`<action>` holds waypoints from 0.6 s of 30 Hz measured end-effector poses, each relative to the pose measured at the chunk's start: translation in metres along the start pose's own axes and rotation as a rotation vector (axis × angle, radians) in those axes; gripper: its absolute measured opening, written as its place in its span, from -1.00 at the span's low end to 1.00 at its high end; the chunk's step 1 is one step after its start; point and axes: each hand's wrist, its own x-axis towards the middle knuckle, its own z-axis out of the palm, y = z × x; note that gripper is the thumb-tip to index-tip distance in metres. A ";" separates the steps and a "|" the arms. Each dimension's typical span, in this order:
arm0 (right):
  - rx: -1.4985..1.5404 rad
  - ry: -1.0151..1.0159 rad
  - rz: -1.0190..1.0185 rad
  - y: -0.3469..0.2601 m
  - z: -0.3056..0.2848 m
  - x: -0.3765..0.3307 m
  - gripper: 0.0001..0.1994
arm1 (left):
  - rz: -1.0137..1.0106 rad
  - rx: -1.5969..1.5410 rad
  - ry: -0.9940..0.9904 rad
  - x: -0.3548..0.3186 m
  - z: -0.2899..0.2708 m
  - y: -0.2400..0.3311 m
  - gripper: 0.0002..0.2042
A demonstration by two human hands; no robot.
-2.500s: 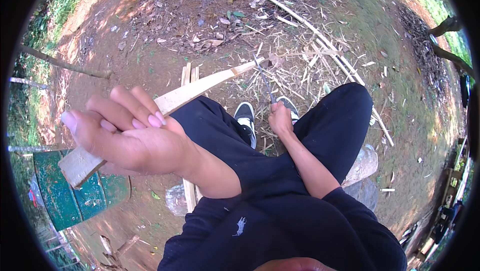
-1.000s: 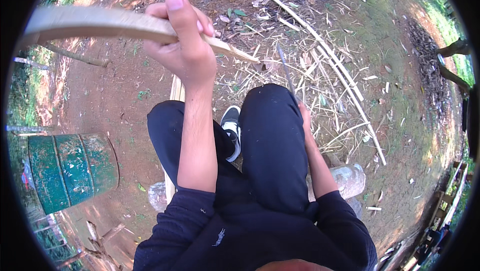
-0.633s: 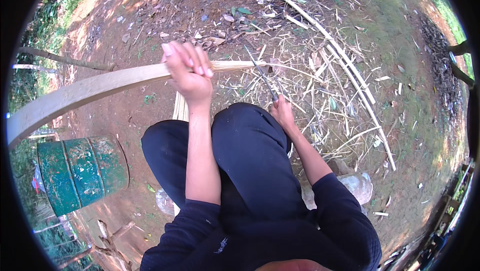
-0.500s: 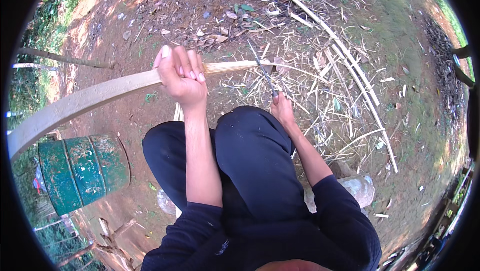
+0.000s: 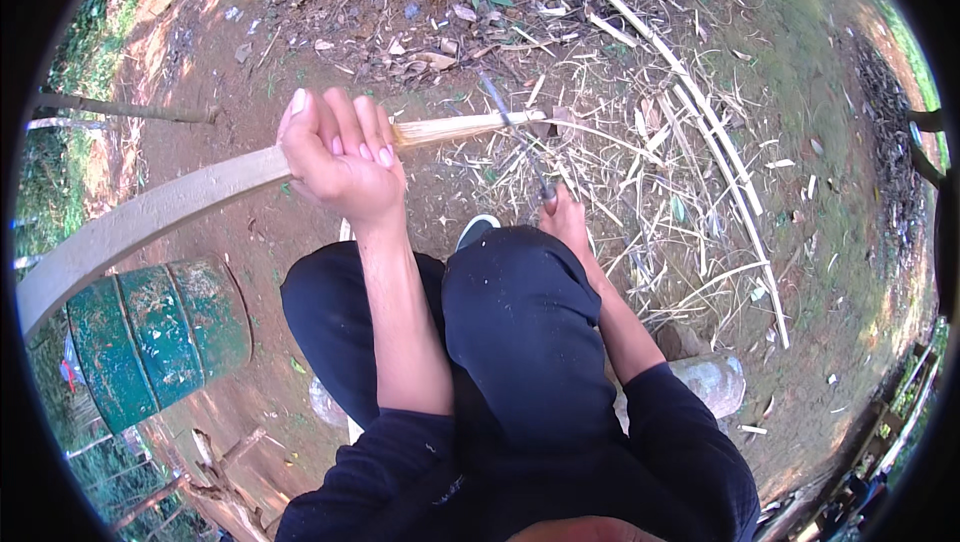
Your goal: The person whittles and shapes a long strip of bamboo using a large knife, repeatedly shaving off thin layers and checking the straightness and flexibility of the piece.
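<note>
My left hand (image 5: 348, 160) is closed round a long pale wooden pole (image 5: 185, 192), which runs from the far left to a whittled, splintery tip right of the hand. In my right hand (image 5: 566, 222) is the dark handle of a long knife (image 5: 541, 178). Its thin blade, slightly smeared by motion, points up and to the left and crosses the pole close to the whittled tip. Whether the edge touches the wood I cannot tell. My bent knees in dark trousers (image 5: 525, 312) lie below and between the forearms.
Wood shavings (image 5: 640, 192) litter the ground on the right, beside long pale strips (image 5: 690, 82). A worn green metal drum (image 5: 160, 337) lies at the left. A log (image 5: 710, 382) shows by my right elbow. Dry leaves (image 5: 435, 60) cover the soil ahead.
My left hand and the pole have shifted slightly left in the picture. The knife blade has tilted a little further left across the tip. A shoe now shows by my knee.
</note>
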 end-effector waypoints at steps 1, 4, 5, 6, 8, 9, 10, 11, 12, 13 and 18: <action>-0.030 0.019 -0.068 -0.014 -0.004 -0.010 -0.79 | -0.003 -0.005 -0.020 0.001 0.002 -0.001 -0.60; -0.017 0.102 -0.232 -0.021 -0.014 -0.003 -0.78 | -0.018 -0.016 -0.069 0.000 0.010 -0.003 -0.61; -0.062 0.117 -0.249 0.001 -0.010 0.009 -0.82 | -0.022 -0.020 -0.078 0.001 0.013 -0.004 -0.61; -0.129 0.137 -0.155 0.016 -0.006 0.024 -0.84 | -0.032 -0.026 -0.079 -0.001 0.016 -0.004 -0.61; -0.264 0.176 0.021 0.031 -0.005 0.049 -0.87 | -0.037 -0.042 -0.041 0.001 0.006 -0.001 -0.61; -0.264 0.122 -0.024 0.029 -0.001 0.050 -0.85 | -0.017 -0.041 -0.033 0.010 -0.002 0.002 -0.61; -0.224 0.083 -0.037 0.013 -0.005 0.047 -0.86 | -0.002 -0.049 -0.037 0.014 -0.004 0.000 -0.61; -0.196 0.023 -0.033 -0.015 -0.019 0.029 -0.86 | -0.007 -0.047 -0.022 0.010 -0.009 -0.002 -0.61; -0.161 -0.010 -0.035 -0.032 -0.030 0.022 -0.86 | -0.003 -0.061 -0.028 0.010 -0.006 -0.002 -0.61; -0.225 0.041 -0.200 -0.013 -0.017 0.016 -0.85 | 0.001 -0.007 -0.055 0.004 -0.006 0.001 -0.60; -0.173 0.199 -0.108 0.054 0.007 0.040 -0.86 | -0.043 -0.047 -0.069 0.003 0.009 -0.005 -0.59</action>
